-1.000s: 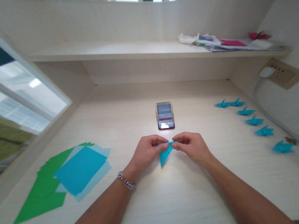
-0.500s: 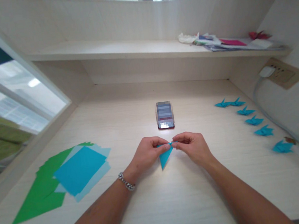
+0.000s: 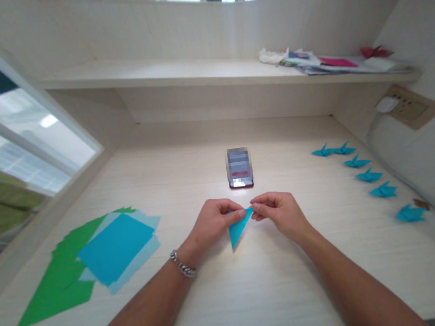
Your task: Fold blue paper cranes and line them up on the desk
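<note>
The left grip (image 3: 217, 218) and right grip (image 3: 281, 210) pinch closed on a pointed, folded blue paper triangle (image 3: 237, 229); beyond them lies a flat, rectangular phone (image 3: 239, 168).

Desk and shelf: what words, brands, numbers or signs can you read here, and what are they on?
None can be read.
Phone: screen pixelated, unreadable.
Papers on the shelf: too small and blurred to tell.
Wall socket: no legible marking.
Folded blue paper: no lettering visible.
</note>
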Demonstrator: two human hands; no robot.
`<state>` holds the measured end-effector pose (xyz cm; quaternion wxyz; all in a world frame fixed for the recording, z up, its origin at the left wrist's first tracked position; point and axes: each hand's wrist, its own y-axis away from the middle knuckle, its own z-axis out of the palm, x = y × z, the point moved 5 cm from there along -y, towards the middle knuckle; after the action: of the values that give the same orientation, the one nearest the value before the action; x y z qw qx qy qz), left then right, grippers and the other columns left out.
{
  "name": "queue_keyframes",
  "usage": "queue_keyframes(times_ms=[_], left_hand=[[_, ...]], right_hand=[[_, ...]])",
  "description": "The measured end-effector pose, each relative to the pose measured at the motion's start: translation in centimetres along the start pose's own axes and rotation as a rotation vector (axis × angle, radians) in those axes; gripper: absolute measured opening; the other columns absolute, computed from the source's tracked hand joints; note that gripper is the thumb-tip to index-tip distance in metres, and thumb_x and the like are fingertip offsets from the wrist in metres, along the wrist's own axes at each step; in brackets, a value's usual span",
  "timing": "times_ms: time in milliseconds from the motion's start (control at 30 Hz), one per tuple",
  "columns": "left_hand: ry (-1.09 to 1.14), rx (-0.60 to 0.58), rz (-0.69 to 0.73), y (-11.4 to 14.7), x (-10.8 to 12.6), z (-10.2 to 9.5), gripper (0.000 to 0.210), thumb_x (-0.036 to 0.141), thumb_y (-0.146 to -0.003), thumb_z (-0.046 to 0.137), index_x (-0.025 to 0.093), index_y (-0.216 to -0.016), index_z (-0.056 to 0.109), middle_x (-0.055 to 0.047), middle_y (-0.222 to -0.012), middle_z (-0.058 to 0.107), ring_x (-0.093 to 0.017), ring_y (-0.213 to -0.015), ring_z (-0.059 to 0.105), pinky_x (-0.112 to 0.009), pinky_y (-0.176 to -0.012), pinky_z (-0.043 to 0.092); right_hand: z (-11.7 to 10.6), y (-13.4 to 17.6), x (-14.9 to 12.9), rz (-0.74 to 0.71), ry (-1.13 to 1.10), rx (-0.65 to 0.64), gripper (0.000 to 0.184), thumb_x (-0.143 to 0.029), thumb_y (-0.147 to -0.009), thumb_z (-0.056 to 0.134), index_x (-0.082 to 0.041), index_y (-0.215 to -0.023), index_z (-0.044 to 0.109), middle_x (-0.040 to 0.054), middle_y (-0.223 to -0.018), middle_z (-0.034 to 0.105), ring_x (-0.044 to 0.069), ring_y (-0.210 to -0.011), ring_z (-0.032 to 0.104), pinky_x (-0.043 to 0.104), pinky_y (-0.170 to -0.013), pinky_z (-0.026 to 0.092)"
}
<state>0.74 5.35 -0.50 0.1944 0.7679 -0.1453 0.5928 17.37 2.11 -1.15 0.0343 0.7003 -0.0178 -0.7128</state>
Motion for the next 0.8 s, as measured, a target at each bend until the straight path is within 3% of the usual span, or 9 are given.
queue_keyframes(times_ms=[167, 433, 800], left_hand=[[0.016, 0.014, -0.034, -0.2, -0.5, -0.2, 0.019, 0.031, -0.071, 0.071, 0.013, -0.075, 0.074, -0.007, -0.070, 0.070, -0.014, -0.061, 0.058, -0.025, -0.055, 0.044], [-0.023, -0.006, -0.012, -0.1, -0.2, 0.1, 0.022, 0.034, -0.072, 0.069, 0.013, -0.076, 0.073, -0.008, -0.071, 0.071, -0.016, -0.062, 0.060, -0.026, -0.057, 0.046], [-0.078, -0.024, 0.042, 0.2, 0.2, 0.4, 0.018, 0.030, -0.074, 0.068, 0.013, -0.075, 0.073, -0.007, -0.070, 0.071, -0.015, -0.062, 0.060, -0.025, -0.057, 0.045]], right_hand=[[-0.7, -0.3, -0.3, -0.029, -0.039, 0.046, 0.030, -0.041, -0.076, 0.068, -0.014, -0.090, 0.070, 0.0075, -0.078, 0.072, 0.017, -0.065, 0.067, 0.032, -0.065, 0.056], [0.5, 0.3, -0.5, -0.060, 0.311, -0.083, 0.018, -0.034, -0.080, 0.064, -0.016, -0.079, 0.070, 0.0033, -0.066, 0.069, 0.015, -0.062, 0.062, 0.028, -0.061, 0.049], [1.1, 0.2, 0.3, 0.007, 0.204, -0.151, 0.018, -0.032, -0.080, 0.062, -0.015, -0.075, 0.065, 0.0022, -0.063, 0.066, 0.013, -0.059, 0.061, 0.026, -0.059, 0.049]])
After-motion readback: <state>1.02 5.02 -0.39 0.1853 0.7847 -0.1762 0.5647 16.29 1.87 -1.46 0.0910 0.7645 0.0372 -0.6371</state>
